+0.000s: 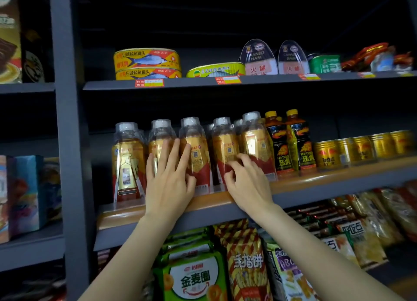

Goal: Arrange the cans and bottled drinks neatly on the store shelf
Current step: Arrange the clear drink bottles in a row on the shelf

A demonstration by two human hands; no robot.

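Note:
Several clear bottles with gold-and-red labels and white caps stand in a row on the middle shelf [212, 202]. My left hand [168, 178] lies flat, fingers spread, against the second bottle [160, 140] and third bottle [195, 151] from the left. My right hand [244, 180] has its fingers curled on the lower front of the fourth bottle [225, 147]. The leftmost bottle [128, 165] stands a little nearer the shelf's front edge. To the right are two dark Hi-Tiger bottles [290, 142] and a row of gold cans [363, 148].
The upper shelf [194, 84] holds stacked yellow fish tins [146, 63], ham tins [258, 58] and a green tin [325, 63]. Snack packets [196, 276] fill the shelf below. A grey upright post [67, 142] bounds the bay on the left.

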